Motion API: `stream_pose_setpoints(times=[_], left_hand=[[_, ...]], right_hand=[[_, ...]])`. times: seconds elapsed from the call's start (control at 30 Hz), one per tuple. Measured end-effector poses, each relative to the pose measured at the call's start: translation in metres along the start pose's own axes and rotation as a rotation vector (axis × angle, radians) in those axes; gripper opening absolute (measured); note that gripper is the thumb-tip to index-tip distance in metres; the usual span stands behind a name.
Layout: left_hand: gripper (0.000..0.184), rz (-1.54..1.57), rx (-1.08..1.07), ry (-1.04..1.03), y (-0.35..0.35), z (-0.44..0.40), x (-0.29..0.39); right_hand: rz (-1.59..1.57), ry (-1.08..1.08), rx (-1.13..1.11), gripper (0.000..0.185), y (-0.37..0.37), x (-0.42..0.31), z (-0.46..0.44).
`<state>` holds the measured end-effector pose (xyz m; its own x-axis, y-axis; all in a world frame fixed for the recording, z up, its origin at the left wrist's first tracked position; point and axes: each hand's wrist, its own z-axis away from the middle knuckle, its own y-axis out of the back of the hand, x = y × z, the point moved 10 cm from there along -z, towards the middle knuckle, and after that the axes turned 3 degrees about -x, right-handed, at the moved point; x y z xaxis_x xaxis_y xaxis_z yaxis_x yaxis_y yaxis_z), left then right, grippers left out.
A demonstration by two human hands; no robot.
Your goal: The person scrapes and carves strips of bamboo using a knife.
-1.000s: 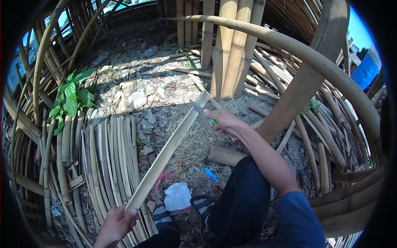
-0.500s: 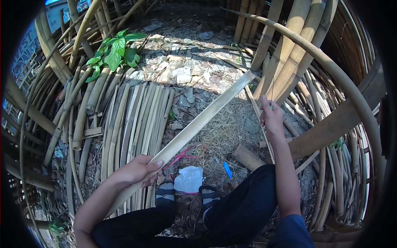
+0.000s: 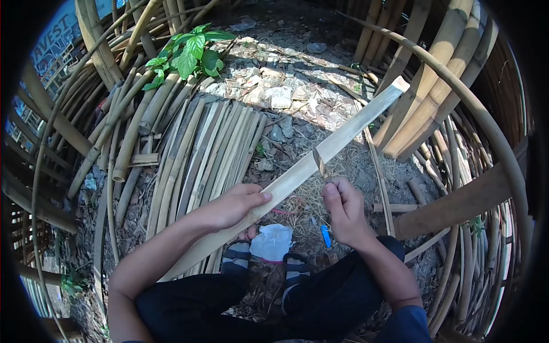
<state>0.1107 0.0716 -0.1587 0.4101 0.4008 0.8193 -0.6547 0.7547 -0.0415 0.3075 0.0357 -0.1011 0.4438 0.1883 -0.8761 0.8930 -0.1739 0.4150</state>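
A long, pale split bamboo strip (image 3: 294,171) slants from my lap up to the far right. My left hand (image 3: 240,207) grips its lower part, thumb on top and fingers underneath. In my right hand (image 3: 344,208) is a knife (image 3: 318,162), the fist closed round its handle, which is mostly hidden. The knife's thin dark blade points up and lies against the strip, about midway along the part beyond my left hand.
Several split bamboo strips (image 3: 197,154) lie side by side at left. A leafy green plant (image 3: 191,54) grows behind them. Thick bamboo poles (image 3: 437,86) lean at right, near a curved pole (image 3: 452,80). A white sheet (image 3: 272,242) and a blue object (image 3: 326,235) lie near my feet.
My right hand has come down and left, bringing the knife blade onto the bamboo strip. My left hand and the strip have shifted right and up in view.
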Motion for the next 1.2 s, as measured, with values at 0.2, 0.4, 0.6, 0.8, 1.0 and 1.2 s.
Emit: stream_pose_setpoints(times=[0.2, 0.4, 0.6, 0.8, 1.0, 1.2], left_hand=[[0.031, -0.023, -0.023, -0.165, -0.011, -0.006, 0.017], [0.028, -0.055, -0.063, -0.162, -0.022, -0.001, 0.016], [0.030, -0.119, -0.057, -0.216, -0.029, 0.005, 0.018], [0.030, -0.144, 0.066, -0.218, -0.023, 0.016, 0.032], [0.032, -0.151, 0.078, -0.202, -0.019, 0.018, 0.027], [0.033, -0.088, 0.072, -0.208, -0.020, 0.017, 0.026]], right_hand=[[0.229, -0.008, -0.063, 0.029, -0.038, -0.013, 0.031], [0.484, 0.223, -0.101, 0.031, -0.058, -0.034, 0.042], [0.605, 0.363, -0.054, 0.031, -0.057, -0.043, 0.038], [0.757, 0.436, 0.046, 0.032, -0.045, -0.048, 0.031], [0.756, 0.331, 0.102, 0.032, -0.024, -0.034, 0.026], [0.714, 0.510, 0.031, 0.032, -0.042, -0.053, 0.035]])
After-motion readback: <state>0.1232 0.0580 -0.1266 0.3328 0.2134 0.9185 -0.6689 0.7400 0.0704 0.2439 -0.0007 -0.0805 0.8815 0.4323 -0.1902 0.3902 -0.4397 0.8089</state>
